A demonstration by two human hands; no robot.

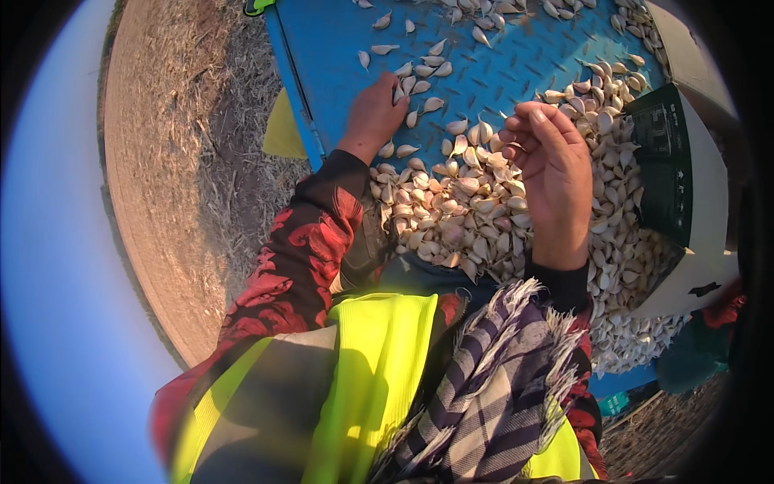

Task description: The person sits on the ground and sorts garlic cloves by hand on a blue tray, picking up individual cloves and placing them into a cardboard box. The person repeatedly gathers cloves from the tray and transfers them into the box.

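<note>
Garlic cloves lie heaped on a blue metal tread-plate surface, with looser ones scattered towards its left edge. At the upper left, my left hand rests low beside that edge, its thumb and fingertips around or against a few cloves; whether it grips one cannot be made out. My right hand is raised over the heap, palm partly turned up and fingers curled, the thumb tip close to the forefinger. A pale tip shows by its fingertips, and it is unclear whether this is a held clove or one lying behind.
An open cardboard box with a dark green flap stands at the right, cloves spilling around it. More cloves lie along the top. Beyond the plate's left edge are a yellow piece and straw-covered ground. A checked scarf hangs below my hands.
</note>
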